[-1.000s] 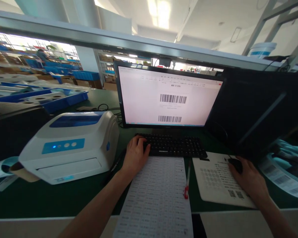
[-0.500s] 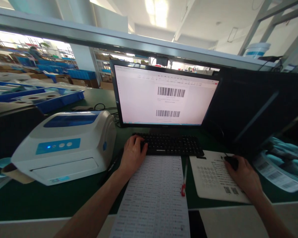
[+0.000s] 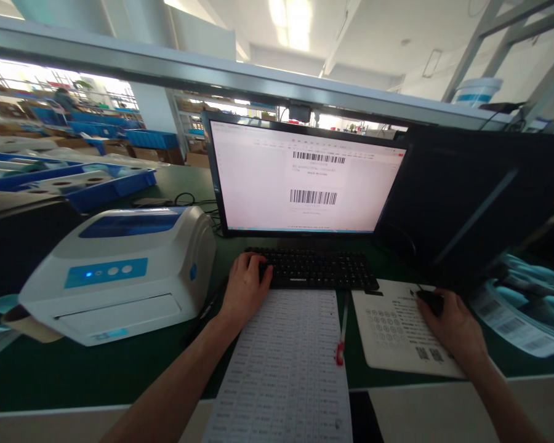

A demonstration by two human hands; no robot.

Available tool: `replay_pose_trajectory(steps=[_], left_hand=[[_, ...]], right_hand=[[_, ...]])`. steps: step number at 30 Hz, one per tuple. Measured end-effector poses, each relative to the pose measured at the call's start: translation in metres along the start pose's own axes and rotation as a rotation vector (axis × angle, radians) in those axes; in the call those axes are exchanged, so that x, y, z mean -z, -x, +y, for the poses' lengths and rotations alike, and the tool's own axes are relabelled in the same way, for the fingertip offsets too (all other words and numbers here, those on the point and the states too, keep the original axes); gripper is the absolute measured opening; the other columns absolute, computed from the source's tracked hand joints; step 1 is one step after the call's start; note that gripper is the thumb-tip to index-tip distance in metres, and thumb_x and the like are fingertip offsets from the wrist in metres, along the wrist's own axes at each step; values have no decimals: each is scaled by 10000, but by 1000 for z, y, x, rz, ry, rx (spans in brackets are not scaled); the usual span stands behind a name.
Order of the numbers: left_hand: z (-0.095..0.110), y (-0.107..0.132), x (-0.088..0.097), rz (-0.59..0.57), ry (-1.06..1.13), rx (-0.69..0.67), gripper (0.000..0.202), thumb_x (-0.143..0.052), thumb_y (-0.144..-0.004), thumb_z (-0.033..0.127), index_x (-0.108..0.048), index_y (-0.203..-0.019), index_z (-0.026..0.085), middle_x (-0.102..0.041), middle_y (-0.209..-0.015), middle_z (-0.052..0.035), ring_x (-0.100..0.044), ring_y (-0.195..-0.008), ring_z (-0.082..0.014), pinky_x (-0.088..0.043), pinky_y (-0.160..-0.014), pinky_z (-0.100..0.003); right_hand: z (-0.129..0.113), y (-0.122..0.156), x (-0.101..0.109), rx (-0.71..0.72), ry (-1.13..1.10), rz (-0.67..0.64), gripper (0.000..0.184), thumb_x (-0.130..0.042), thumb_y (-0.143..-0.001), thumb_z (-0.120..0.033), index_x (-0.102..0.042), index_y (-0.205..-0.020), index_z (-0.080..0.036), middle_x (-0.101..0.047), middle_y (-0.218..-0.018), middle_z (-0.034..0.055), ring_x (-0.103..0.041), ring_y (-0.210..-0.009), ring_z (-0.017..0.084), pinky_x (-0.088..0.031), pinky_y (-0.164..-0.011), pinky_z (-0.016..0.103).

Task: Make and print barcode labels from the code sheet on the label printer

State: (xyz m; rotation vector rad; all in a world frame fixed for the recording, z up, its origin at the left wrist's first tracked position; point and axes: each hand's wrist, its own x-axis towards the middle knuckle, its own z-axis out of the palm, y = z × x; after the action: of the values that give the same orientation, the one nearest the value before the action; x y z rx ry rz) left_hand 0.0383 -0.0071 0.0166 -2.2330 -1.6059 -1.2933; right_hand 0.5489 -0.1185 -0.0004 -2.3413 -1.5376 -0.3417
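right grip cupped over the mouse at 3 o'clock of the keyboard, whose long axis runs 9 to 3; left grip, loosely spread, rests on its 9 o'clock end.

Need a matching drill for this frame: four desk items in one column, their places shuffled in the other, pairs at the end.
Items
1. label printer
2. mouse
3. pen
4. keyboard

Places
A. held by the right hand, on the white card
B. lying between the printed list and the white card
C. left of the monitor, blue light on
D. left hand resting on its left end

Pairs: 1-C, 2-A, 3-B, 4-D
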Motion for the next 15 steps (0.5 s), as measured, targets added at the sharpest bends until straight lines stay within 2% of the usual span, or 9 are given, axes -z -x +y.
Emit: replay_pose_trajectory(steps=[4, 7, 11, 15], left_hand=[[-1, 0, 0, 2, -4, -4, 116, -576, -1012, 242, -583, -1123, 208, -566, -1160, -138, -586, -1094, -358, -529, -1006, -562], [-1, 1, -1, 9, -5, -5, 114, -576, -1014, 245, -584, -1123, 212, -566, -1154, -133, -589, -1087, -355, -530, -1004, -556], [-1, 1, -1, 5, -6, -3, 116, -574, -1017, 253, -581, -1125, 211, -566, -1150, -133, -589, -1077, -357, -533, -996, -559], [-1, 0, 1, -2, 5, -4, 110, -573, -1013, 246, -583, -1118, 215, -567, -1145, -132, -588, -1072, -357, -537, -991, -565]], right_hand=[[0, 1, 0, 28, 4, 8, 695, -393, -943, -713, -497, -1431, -229, -628, -1322, 139, -675, -1088, 336, -579, -878, 500], [0, 1, 1, 84, 11, 13, 614, -362, -970, -682, -526, -1409, -285, -601, -1397, 94, -643, -1172, 329, -566, -932, 509], [0, 1, 0, 22, 9, -14, 630, -377, -947, -732, -554, -1337, -269, -629, -1301, 103, -669, -1076, 330, -579, -863, 504], [1, 1, -1, -10, -5, -9, 702, -408, -926, -755, -518, -1381, -232, -630, -1282, 131, -680, -1045, 337, -580, -863, 506]])
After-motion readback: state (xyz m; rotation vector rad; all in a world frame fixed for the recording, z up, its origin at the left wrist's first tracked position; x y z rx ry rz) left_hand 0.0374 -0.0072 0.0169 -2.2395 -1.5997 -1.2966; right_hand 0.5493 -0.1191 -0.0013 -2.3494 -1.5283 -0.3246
